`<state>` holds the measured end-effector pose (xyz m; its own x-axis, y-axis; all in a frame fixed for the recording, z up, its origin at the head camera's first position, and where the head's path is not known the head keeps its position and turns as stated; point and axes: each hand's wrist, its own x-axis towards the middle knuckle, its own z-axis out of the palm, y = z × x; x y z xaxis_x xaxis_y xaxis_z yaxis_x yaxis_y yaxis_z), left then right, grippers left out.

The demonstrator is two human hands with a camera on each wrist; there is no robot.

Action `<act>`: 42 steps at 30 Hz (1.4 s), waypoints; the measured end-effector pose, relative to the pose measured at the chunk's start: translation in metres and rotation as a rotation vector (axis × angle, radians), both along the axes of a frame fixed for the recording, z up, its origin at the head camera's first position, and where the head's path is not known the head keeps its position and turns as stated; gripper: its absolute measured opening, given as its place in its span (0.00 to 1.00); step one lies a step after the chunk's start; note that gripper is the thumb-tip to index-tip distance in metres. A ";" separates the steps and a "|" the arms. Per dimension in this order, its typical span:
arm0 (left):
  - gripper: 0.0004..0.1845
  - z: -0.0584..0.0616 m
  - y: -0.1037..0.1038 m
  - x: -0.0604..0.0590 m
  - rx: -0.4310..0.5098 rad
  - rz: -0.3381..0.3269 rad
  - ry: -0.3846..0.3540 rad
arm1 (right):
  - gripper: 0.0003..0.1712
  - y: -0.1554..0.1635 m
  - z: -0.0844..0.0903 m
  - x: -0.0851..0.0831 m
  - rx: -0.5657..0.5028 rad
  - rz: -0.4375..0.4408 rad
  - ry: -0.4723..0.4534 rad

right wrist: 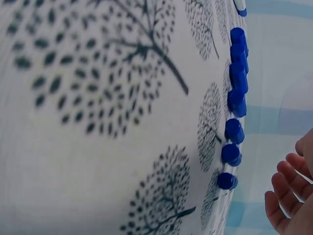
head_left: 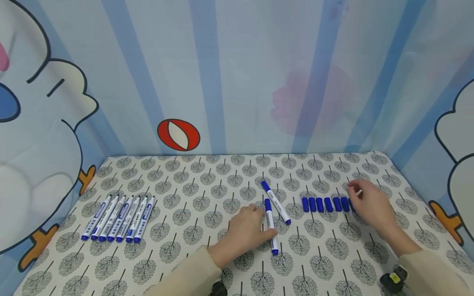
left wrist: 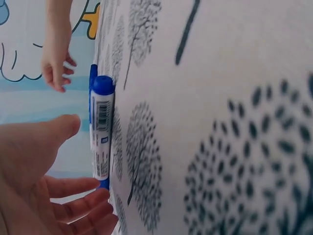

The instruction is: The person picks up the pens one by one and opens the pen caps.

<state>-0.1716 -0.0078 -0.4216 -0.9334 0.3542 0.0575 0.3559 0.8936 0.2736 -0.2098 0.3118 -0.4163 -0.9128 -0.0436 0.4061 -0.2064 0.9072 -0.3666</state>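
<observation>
Over the near capped marker (head_left: 271, 226) is my left hand (head_left: 246, 228), its fingers relaxed and apart. In the left wrist view that marker (left wrist: 102, 127) lies between thumb and fingers, with the fingertips right at its far end and no grip on it. A second capped marker (head_left: 275, 202) lies slanted just beyond. My right hand (head_left: 370, 203) hovers at the right end of a row of several blue marker caps (head_left: 319, 204), overlapping the last one. The right wrist view shows its fingers (right wrist: 283, 196) loosely bent, holding nothing, apart from the caps (right wrist: 238, 73).
On the left side of the table, several uncapped white markers (head_left: 121, 220) lie side by side, tips pointing away from me. A patterned cloth (head_left: 200, 255) covers the table. A printed blue striped curtain (head_left: 244, 82) rises behind its far edge.
</observation>
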 end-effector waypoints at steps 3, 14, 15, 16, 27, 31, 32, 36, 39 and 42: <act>0.36 -0.002 0.004 -0.001 -0.019 0.024 0.014 | 0.10 -0.008 0.002 0.000 -0.008 0.035 0.055; 0.25 0.001 0.012 -0.005 0.043 0.086 -0.097 | 0.08 -0.034 0.003 0.007 0.017 0.164 0.165; 0.22 0.001 0.012 -0.005 0.064 0.087 -0.109 | 0.07 -0.036 0.004 0.008 0.022 0.169 0.172; 0.20 0.001 0.012 -0.005 0.083 0.088 -0.119 | 0.07 -0.038 0.005 0.008 0.026 0.173 0.179; 0.17 -0.004 0.006 -0.005 0.132 0.064 -0.087 | 0.07 -0.047 0.008 0.011 0.016 0.206 0.199; 0.15 -0.003 0.004 -0.005 0.134 0.063 -0.109 | 0.07 -0.048 0.006 0.011 0.020 0.217 0.188; 0.15 -0.003 0.004 -0.005 0.130 0.062 -0.112 | 0.07 -0.048 0.006 0.012 0.019 0.219 0.186; 0.15 -0.003 0.002 -0.005 0.111 0.048 -0.096 | 0.06 -0.049 0.007 0.012 0.020 0.224 0.197; 0.13 -0.003 0.000 -0.004 0.102 0.036 -0.081 | 0.06 -0.051 0.007 0.012 0.020 0.227 0.197; 0.11 -0.002 -0.002 -0.004 0.081 0.024 -0.075 | 0.06 -0.052 0.007 0.012 0.017 0.238 0.195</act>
